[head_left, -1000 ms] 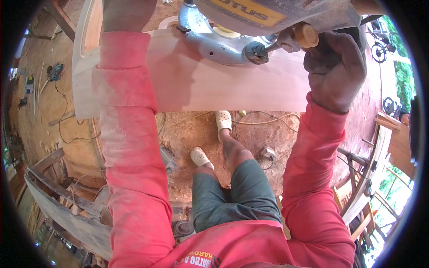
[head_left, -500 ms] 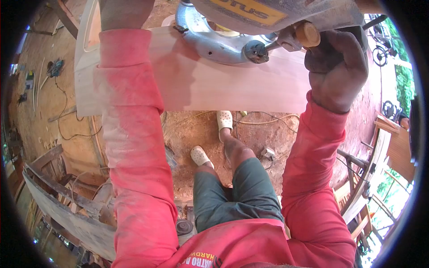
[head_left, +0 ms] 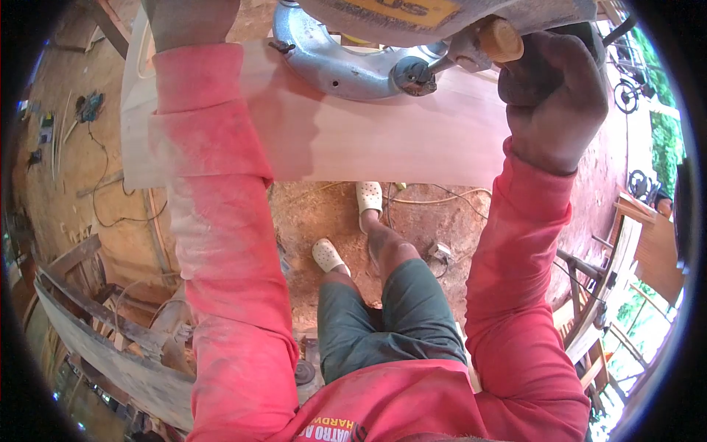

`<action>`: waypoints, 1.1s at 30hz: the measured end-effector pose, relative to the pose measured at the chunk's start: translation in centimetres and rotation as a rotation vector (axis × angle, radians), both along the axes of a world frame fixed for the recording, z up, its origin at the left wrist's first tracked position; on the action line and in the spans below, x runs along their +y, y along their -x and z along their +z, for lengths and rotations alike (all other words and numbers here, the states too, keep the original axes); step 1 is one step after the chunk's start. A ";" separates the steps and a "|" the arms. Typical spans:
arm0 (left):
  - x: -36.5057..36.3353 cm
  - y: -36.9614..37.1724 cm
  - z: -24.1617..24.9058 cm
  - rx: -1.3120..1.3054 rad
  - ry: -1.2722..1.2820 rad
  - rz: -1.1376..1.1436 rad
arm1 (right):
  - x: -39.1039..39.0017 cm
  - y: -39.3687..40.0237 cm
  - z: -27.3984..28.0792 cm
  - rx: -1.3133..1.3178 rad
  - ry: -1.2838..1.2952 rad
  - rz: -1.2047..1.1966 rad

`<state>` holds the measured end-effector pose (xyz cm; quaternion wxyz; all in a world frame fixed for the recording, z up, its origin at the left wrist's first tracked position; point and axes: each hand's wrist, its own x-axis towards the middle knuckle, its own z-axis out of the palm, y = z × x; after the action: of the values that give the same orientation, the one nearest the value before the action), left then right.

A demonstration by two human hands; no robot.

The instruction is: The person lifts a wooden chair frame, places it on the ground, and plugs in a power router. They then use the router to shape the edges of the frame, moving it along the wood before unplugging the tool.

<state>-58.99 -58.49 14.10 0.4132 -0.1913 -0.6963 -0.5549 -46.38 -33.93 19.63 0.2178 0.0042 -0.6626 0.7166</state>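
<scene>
Power tool (head_left: 420,33) over a pale panel (head_left: 398,144), viewed from above the wearer. The tool lies toward the panel's far edge, well apart from the near edge; its upper part runs out of the frame. Its curved grey-blue base (head_left: 335,68) faces the near edge; contact with the panel beneath is hidden. A dark knob (head_left: 414,77) sits at the base's right end, near a tan round end piece (head_left: 501,40).

Right hand (head_left: 556,96): grip closed, fingers curled about a largely hidden handle at the tool's right side. Left hand (head_left: 193,22): above the panel's left part, fingers outside the frame; how far its grip is open, and what it holds, cannot be told.

On the wearer's side of the near edge, two pale clogs (head_left: 328,256) stand on the brown floor (head_left: 324,214). A long grey board (head_left: 103,355) lies at left.
</scene>
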 end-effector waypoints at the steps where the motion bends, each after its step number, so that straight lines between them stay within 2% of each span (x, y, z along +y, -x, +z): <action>1: 0.6 -0.1 -0.1 0.021 -0.087 -0.074 | -0.4 0.0 0.1 0.010 -0.014 -0.003; 2: 0.9 -0.1 -0.2 0.041 -0.174 -0.148 | 0.6 0.2 -0.2 0.005 0.002 0.054; 4: 0.1 0.5 -0.4 0.041 -0.168 -0.176 | 0.9 0.2 -0.3 0.020 0.003 0.111; 8: 0.4 -1.0 0.0 0.042 -0.231 -0.244 | -0.6 0.3 -0.1 0.048 -0.016 0.072; 11: -1.4 -0.6 -0.4 -0.001 -0.242 -0.453 | -1.3 0.0 0.1 0.053 -0.056 0.040; 14: -2.1 0.7 -0.8 -0.030 -0.283 -0.328 | 1.5 0.6 -1.0 -0.061 0.032 0.119; 16: -1.3 1.1 -1.0 0.107 -0.217 -0.235 | 2.5 0.9 -1.2 -0.124 0.081 0.161; 18: -1.5 -0.2 -0.2 0.033 -0.214 -0.236 | 2.5 0.8 -1.3 -0.132 0.075 0.166; 19: -2.2 -2.4 0.4 -0.111 -0.249 -0.283 | 2.1 0.9 -1.2 -0.128 0.060 0.156; 21: -4.8 -4.7 0.3 -0.236 0.031 -0.099 | 1.4 1.0 -0.9 -0.123 0.031 0.136; 23: -11.8 -6.1 -2.0 -0.173 0.661 0.367 | 1.4 1.2 -0.9 -0.091 0.040 0.209; 26: -14.2 -10.1 -2.9 -0.706 0.618 0.706 | 2.1 1.3 -1.2 -0.087 0.032 0.245; 29: -15.9 -11.8 -6.1 -0.816 0.618 0.638 | 0.8 1.5 -1.2 -0.086 0.056 0.176; 30: -15.0 -12.3 -5.7 -0.808 0.715 0.701 | 0.3 1.6 -1.1 -0.082 0.071 0.142; 33: -12.3 -13.4 -4.9 -0.749 0.954 0.833 | 1.2 1.7 -1.2 -0.106 0.063 0.333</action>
<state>-45.60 -70.76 9.18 0.1961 0.1324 -0.9715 -0.0166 -48.13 -32.73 18.48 0.0609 0.0691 -0.6406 0.7623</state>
